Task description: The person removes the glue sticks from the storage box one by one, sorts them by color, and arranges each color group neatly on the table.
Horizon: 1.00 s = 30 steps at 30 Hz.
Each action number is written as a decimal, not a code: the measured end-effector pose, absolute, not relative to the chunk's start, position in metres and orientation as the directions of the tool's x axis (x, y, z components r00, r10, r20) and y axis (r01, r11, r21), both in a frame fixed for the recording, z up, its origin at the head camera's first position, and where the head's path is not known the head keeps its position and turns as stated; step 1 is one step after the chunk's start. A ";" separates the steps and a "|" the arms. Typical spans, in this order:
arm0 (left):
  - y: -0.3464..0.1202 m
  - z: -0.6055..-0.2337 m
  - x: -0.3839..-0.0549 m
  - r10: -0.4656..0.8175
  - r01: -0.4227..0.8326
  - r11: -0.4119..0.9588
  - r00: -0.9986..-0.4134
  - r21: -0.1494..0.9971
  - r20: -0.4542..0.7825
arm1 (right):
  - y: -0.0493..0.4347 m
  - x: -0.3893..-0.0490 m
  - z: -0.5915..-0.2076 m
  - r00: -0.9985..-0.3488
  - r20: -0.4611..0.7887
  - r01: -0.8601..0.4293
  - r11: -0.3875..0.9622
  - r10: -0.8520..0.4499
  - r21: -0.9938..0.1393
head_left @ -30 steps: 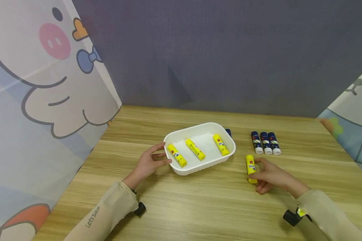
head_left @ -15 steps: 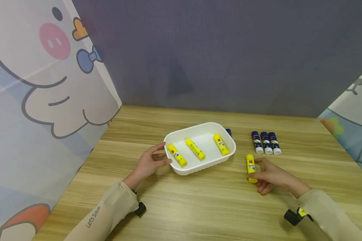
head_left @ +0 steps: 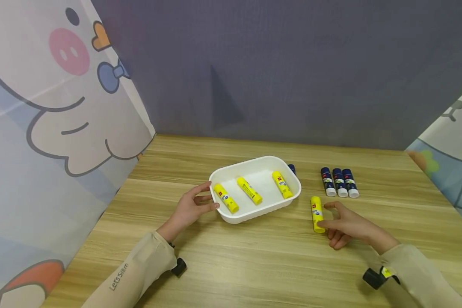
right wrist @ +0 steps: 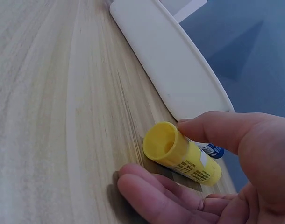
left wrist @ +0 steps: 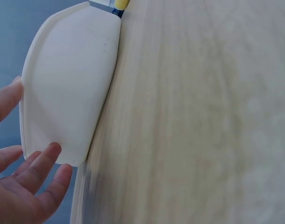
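A yellow glue stick (head_left: 316, 214) lies on the table, right of the white tray (head_left: 236, 218). My right hand (head_left: 348, 224) is beside it with fingers spread. In the right wrist view, the thumb (right wrist: 212, 130) touches or nearly touches the yellow glue stick (right wrist: 182, 156), while the other fingers sit apart from it. At the tray's left end, my left hand (head_left: 188, 211) rests its outstretched fingers and thumb against the rim and outer wall. Inside the tray lie three yellow glue sticks, at left (head_left: 226, 198), middle (head_left: 249, 191) and right (head_left: 282, 185).
Three blue glue sticks with white ends (head_left: 339, 182) lie side by side at the back right. Another dark blue end (head_left: 291, 169) peeks out behind the tray, mostly hidden. A grey panel (head_left: 273, 77) stands behind the wooden table (head_left: 231, 265).
The yellow glue stick by my right hand has shifted slightly left, and a gap now shows between it and the index finger. My left hand and the tray stay in place.
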<state>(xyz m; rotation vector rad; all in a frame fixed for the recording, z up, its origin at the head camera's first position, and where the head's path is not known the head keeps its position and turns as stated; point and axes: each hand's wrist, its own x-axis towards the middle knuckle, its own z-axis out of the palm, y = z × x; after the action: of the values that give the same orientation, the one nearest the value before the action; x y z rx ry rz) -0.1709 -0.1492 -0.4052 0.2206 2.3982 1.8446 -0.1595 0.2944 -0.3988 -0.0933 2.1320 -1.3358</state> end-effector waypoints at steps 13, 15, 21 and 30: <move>-0.150 -0.407 -0.172 0.173 0.047 0.235 -0.985 0.971 0.006 | 0.291 -0.161 -0.395 -0.811 -0.469 0.257 0.507 -0.349 -0.823; -0.150 -0.407 -0.172 0.173 0.048 0.241 -0.985 0.969 0.006 | 0.290 -0.161 -0.395 -0.814 -0.466 0.257 0.505 -0.346 -0.824; -0.150 -0.407 -0.172 0.174 0.049 0.248 -0.985 0.967 0.005 | 0.285 -0.161 -0.392 -0.825 -0.458 0.256 0.506 -0.330 -0.824; -0.149 -0.405 -0.171 0.178 0.054 0.254 -0.984 0.966 0.008 | 0.278 -0.168 -0.386 -0.836 -0.424 0.216 0.500 -0.349 -0.838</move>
<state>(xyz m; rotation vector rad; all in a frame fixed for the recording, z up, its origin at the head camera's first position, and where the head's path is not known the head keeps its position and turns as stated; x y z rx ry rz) -0.1707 -0.1495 -0.4049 0.2231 2.4041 1.8454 -0.1678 0.2781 -0.3860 -0.1084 2.1906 -1.3332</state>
